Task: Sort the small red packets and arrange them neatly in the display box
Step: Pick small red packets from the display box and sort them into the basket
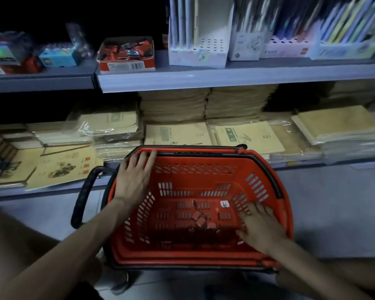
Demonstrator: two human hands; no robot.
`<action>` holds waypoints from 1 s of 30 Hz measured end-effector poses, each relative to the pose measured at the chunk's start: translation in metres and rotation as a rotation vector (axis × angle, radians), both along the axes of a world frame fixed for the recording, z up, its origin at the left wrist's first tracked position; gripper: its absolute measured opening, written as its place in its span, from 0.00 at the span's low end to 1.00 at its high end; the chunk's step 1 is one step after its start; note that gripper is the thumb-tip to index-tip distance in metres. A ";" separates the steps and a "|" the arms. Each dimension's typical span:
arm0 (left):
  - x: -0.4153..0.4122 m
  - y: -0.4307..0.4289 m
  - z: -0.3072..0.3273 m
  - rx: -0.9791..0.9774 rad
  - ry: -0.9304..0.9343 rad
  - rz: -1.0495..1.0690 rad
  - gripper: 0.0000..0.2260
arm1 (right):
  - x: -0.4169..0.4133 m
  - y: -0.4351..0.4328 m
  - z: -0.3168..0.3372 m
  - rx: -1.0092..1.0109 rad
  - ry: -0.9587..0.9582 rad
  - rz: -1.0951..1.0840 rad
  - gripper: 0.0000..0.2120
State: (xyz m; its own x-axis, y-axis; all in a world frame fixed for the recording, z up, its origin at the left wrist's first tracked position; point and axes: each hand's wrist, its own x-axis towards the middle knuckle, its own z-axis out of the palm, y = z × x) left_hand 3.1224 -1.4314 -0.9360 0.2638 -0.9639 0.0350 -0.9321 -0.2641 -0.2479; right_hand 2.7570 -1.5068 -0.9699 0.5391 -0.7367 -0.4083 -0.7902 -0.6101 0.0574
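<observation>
The small red packets (pixel 200 220) lie in a loose cluster on the floor of a red basket (pixel 195 167), about midway between its left and right walls and a little toward its near wall. They are tipped at different angles, so the cluster has no shared long axis; each would need its own pinch.

The right hand (pixel 261 229) is the nearer one. It hangs palm down inside the basket by the right wall, fingers spread and holding nothing, with the packets just beside its fingertips on the side toward the basket's middle. It is slightly blurred, so I cannot tell whether its fingertips touch the basket floor.

The left hand (pixel 133 178) lies flat with spread fingers on the basket's far-left corner. Its fingertips are at the rim, it grips nothing, and it is well apart from the packets.

The display box (pixel 126 66) stands on the upper shelf (pixel 225 76) near that shelf's left end, above and beyond the left hand, with red packets already jumbled inside. The pickup probably falls to the right hand, and the carry runs up and across to the far left.
</observation>
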 end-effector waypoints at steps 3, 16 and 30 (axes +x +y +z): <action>-0.005 -0.005 0.002 -0.015 -0.020 0.029 0.45 | -0.005 0.013 0.000 -0.042 -0.042 -0.016 0.31; 0.000 0.009 0.022 -0.133 0.165 0.099 0.31 | -0.022 0.037 -0.028 -0.171 -0.026 -0.049 0.18; 0.033 0.032 0.019 -0.238 0.146 0.141 0.31 | 0.047 0.039 -0.067 0.049 0.063 0.136 0.29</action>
